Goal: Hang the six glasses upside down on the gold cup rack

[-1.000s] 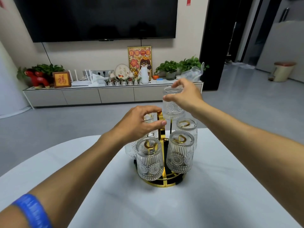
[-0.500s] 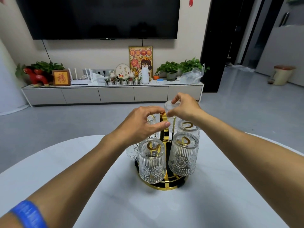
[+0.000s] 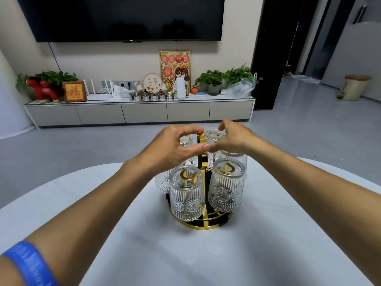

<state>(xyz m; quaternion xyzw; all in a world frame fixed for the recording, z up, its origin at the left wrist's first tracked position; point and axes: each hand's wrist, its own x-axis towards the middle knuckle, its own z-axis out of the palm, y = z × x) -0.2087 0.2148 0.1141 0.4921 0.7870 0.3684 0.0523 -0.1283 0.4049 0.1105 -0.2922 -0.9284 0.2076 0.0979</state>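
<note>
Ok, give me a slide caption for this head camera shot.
Right hand seats an upside-down glass at the back of the gold cup rack; left hand steadies beside it.

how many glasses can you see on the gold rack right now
6: front left, front right, right, far left, back left, back right under the right hand.

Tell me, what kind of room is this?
Most likely a home living room: a large wall-mounted television hangs over a long low media cabinet topped with potted plants and ornaments.
</note>
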